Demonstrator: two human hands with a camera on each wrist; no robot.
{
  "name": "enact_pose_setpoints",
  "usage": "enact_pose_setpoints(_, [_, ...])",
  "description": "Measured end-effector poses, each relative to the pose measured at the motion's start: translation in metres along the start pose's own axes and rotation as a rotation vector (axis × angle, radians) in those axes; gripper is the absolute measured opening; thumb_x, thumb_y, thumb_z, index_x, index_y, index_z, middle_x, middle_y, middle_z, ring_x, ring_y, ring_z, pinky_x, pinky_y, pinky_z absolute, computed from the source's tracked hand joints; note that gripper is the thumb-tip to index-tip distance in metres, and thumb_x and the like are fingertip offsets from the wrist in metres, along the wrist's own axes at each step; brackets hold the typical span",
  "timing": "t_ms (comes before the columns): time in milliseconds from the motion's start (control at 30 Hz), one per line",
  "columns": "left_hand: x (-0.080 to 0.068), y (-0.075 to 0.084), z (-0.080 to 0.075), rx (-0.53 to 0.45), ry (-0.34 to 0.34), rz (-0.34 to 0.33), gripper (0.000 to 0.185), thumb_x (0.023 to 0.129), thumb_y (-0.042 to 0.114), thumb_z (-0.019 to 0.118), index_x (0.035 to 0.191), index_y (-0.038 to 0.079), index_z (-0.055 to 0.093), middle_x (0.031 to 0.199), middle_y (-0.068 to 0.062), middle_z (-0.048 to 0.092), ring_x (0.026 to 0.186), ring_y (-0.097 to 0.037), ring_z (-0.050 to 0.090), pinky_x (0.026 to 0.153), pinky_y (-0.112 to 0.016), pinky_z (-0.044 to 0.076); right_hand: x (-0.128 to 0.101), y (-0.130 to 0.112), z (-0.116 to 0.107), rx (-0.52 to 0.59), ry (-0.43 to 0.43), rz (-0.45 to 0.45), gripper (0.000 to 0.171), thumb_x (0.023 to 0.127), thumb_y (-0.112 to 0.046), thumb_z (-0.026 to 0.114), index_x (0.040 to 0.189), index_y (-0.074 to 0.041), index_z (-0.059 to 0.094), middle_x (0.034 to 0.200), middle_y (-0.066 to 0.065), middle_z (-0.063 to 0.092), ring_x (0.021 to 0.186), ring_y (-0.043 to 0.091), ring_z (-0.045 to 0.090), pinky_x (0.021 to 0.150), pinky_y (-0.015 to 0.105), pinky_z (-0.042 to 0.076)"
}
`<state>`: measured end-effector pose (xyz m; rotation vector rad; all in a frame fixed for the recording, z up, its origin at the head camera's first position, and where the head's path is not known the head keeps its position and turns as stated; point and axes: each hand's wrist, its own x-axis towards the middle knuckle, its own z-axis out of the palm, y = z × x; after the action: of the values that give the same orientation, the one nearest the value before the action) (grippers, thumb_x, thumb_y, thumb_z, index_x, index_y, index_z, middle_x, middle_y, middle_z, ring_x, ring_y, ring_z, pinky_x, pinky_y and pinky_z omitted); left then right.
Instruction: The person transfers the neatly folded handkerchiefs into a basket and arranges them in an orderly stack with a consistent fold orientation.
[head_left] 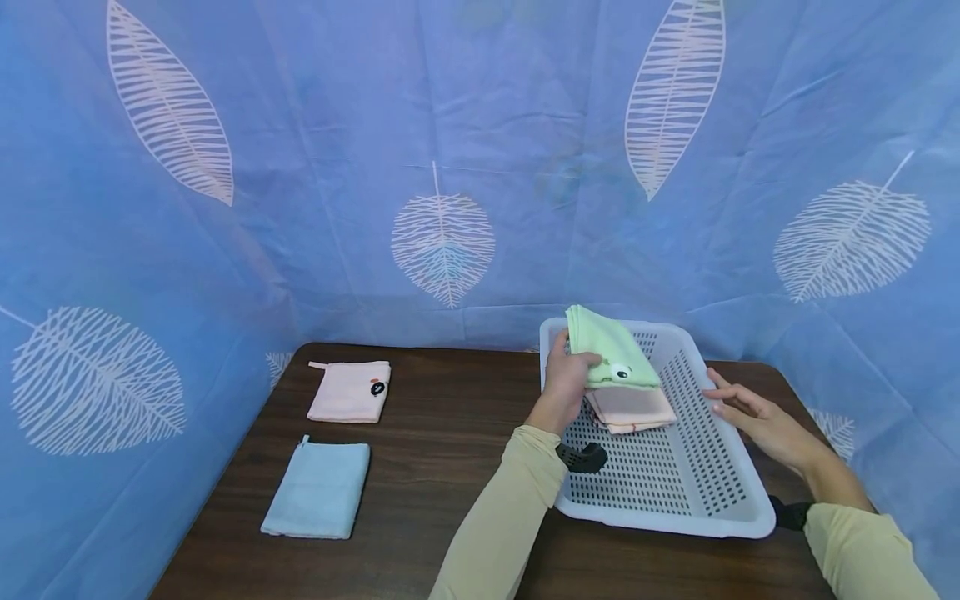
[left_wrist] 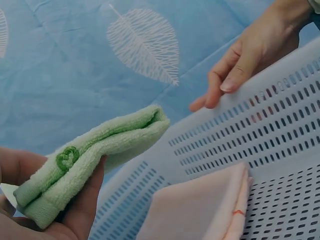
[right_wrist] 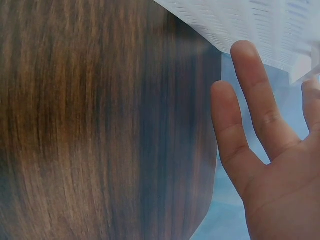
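Note:
My left hand (head_left: 567,375) grips a folded light green towel (head_left: 611,346) by its left side, above the white perforated basket (head_left: 723,527). An eye-like patch shows on the towel in the head view, and a green embroidered curl in the left wrist view. Below it a folded pale pink towel (head_left: 633,411) lies in the basket, partly covered by the green one in the head view. At the basket's right rim is my right hand (head_left: 765,421), its fingers extended and spread along the outside. The right wrist view shows this hand (right_wrist: 280,170) beside the basket wall, palm visible.
On the left of the dark wooden table (head_left: 435,467) lie a folded pale pink towel (head_left: 348,393) with a small black motif and a folded light blue towel (head_left: 318,490) nearer me. A blue leaf-print curtain (head_left: 337,208) hangs behind and beside the table.

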<state>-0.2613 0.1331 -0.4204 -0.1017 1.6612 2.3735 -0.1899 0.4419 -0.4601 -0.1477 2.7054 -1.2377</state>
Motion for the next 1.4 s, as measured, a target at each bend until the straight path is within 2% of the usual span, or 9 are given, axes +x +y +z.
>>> enact_pose_setpoints(67, [0.0,-0.002,0.003,0.018,0.002,-0.009,0.062,0.095,0.001,0.059,0.148,0.03,0.047,0.125,-0.01,0.062,0.1,-0.025,0.07,0.082,-0.041,0.06,-0.001,0.0,0.0,0.0,0.002,-0.002,0.051,0.109,-0.037,0.046,0.148,-0.005,0.044,0.166,-0.026,-0.007,0.151,0.057,0.014,0.095,0.057,0.052])
enact_pose_setpoints(167, [0.001,-0.005,0.007,0.044,0.006,-0.013,0.065,0.096,-0.001,0.056,0.152,0.029,0.043,0.132,-0.012,0.06,0.102,-0.026,0.069,0.084,-0.042,0.06,-0.001,0.001,0.001,0.017,0.002,0.001,0.051,0.109,-0.037,0.046,0.149,-0.005,0.043,0.166,-0.024,-0.008,0.153,0.055,0.009,0.1,0.07,0.046])
enact_pose_setpoints(267, [0.003,-0.007,0.011,0.051,0.003,-0.016,0.065,0.096,-0.003,0.055,0.153,0.027,0.041,0.134,-0.012,0.058,0.104,-0.026,0.068,0.086,-0.044,0.06,-0.001,0.001,0.001,0.026,0.001,-0.001,0.051,0.109,-0.036,0.047,0.149,-0.004,0.042,0.167,-0.022,-0.009,0.151,0.058,0.01,0.101,0.076,0.04])
enact_pose_setpoints(467, [0.006,-0.012,0.023,-0.002,0.015,-0.034,0.063,0.095,-0.005,0.055,0.149,0.026,0.045,0.129,-0.012,0.059,0.111,-0.031,0.066,0.093,-0.051,0.058,-0.001,0.0,0.0,0.031,-0.002,-0.001,0.051,0.109,-0.036,0.047,0.149,-0.004,0.043,0.166,-0.024,-0.008,0.149,0.061,0.012,0.1,0.071,0.045])
enact_pose_setpoints(700, [0.008,-0.015,0.037,-0.066,0.048,-0.063,0.067,0.092,-0.009,0.055,0.149,0.025,0.045,0.124,-0.014,0.063,0.107,-0.033,0.069,0.088,-0.05,0.06,-0.002,0.001,0.001,0.023,0.005,0.002,0.051,0.109,-0.037,0.047,0.149,-0.005,0.044,0.167,-0.022,-0.007,0.152,0.056,0.01,0.101,0.069,0.045])
enact_pose_setpoints(967, [0.011,-0.023,0.044,-0.101,0.036,-0.076,0.07,0.092,-0.008,0.057,0.153,0.022,0.04,0.119,-0.014,0.063,0.104,-0.032,0.071,0.088,-0.049,0.061,-0.002,0.0,0.001,0.019,0.002,-0.01,0.049,0.109,-0.035,0.047,0.148,-0.005,0.044,0.163,-0.03,-0.004,0.154,0.051,0.013,0.096,0.056,0.052])
enact_pose_setpoints(1100, [0.013,-0.032,0.043,-0.109,0.049,-0.09,0.072,0.092,-0.009,0.056,0.154,0.023,0.039,0.122,-0.014,0.062,0.108,-0.032,0.07,0.091,-0.048,0.061,-0.003,0.0,0.002,0.021,-0.001,-0.008,0.049,0.109,-0.036,0.047,0.148,-0.005,0.044,0.163,-0.029,-0.004,0.155,0.049,0.014,0.098,0.061,0.05])
enact_pose_setpoints(1267, [0.016,-0.037,0.042,-0.098,0.05,-0.072,0.07,0.091,-0.008,0.056,0.152,0.023,0.041,0.121,-0.013,0.062,0.108,-0.031,0.069,0.091,-0.047,0.06,-0.003,-0.001,0.001,0.019,0.0,-0.001,0.05,0.109,-0.037,0.046,0.148,-0.006,0.044,0.165,-0.028,-0.004,0.156,0.045,0.014,0.099,0.063,0.049])
enact_pose_setpoints(1400, [0.017,-0.039,0.044,-0.086,0.059,-0.074,0.071,0.091,-0.008,0.057,0.153,0.023,0.04,0.122,-0.013,0.06,0.108,-0.031,0.068,0.092,-0.048,0.06,-0.002,-0.002,0.0,0.028,0.007,0.013,0.051,0.109,-0.038,0.046,0.148,-0.006,0.044,0.165,-0.028,-0.005,0.154,0.052,0.011,0.101,0.067,0.047])
